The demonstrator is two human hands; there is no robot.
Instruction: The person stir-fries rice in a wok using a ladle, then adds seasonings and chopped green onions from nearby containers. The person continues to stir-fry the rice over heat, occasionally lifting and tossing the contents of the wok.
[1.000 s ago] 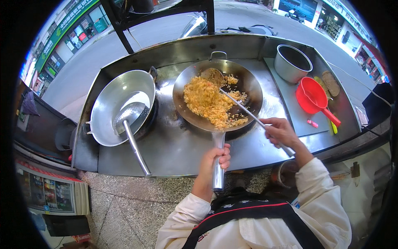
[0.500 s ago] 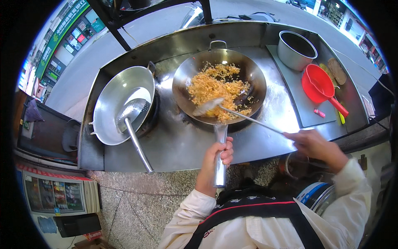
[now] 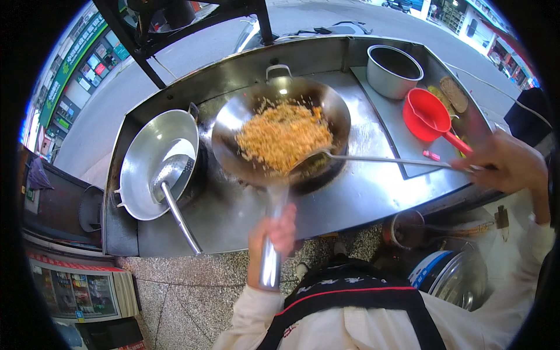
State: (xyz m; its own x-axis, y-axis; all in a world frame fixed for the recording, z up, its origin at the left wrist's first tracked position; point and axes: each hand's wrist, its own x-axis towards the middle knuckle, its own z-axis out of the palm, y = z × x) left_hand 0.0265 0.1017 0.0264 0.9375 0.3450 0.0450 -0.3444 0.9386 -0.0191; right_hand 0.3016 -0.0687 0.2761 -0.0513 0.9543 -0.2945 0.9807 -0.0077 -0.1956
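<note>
My left hand (image 3: 273,228), a little smeared by motion, is wrapped round the metal handle of a wok (image 3: 224,127). Orange-tinted fried rice (image 3: 284,137) lies heaped in the middle of the wok, with loose grains up its far side. Out to the right, my right hand (image 3: 506,163) grips the end of a long-handled ladle (image 3: 385,158). The ladle's head dips into the near right edge of the rice and is partly hidden by it. A burner under the wok is mostly covered.
At the left stands a second pan (image 3: 135,169) with a perforated skimmer (image 3: 173,170) resting in it, its handle past the counter's (image 3: 326,216) front edge. On the right are a deep metal pot (image 3: 385,87), a red plastic dipper (image 3: 417,125) and a small pink object (image 3: 431,156).
My right hand has moved right and up, drawing the ladle's handle more level. The rice has shifted into a rounder heap. The view has moved, and the wok now appears further left.
</note>
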